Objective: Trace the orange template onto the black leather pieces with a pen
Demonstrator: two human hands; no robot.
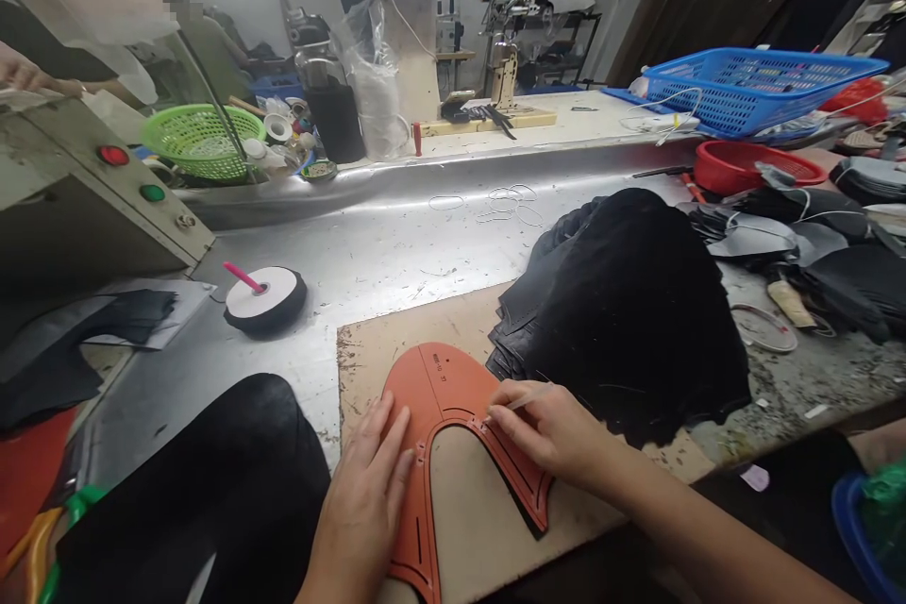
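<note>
An orange U-shaped template (419,384) with printed marks and narrow slots lies on a beige board (471,491). Black material shows along its inner edge, underneath it. My left hand (368,481) rests on the template's left side with its fingers stretched out flat. Pinched in my right hand (548,429) is a thin, pale marking pen (528,398), its tip down at the curved slots on the template's right side. Close by on the right, a stack of black leather pieces (629,311) overlaps the board.
A tape roll (265,300) with a pink stick and black cut pieces (212,481) lie left. Green-and-yellow-handled scissors (53,528) are lower left. Behind stand a green basket (202,143), a blue basket (757,90) and a red bowl (754,165). Another person's hand (25,71) is upper left.
</note>
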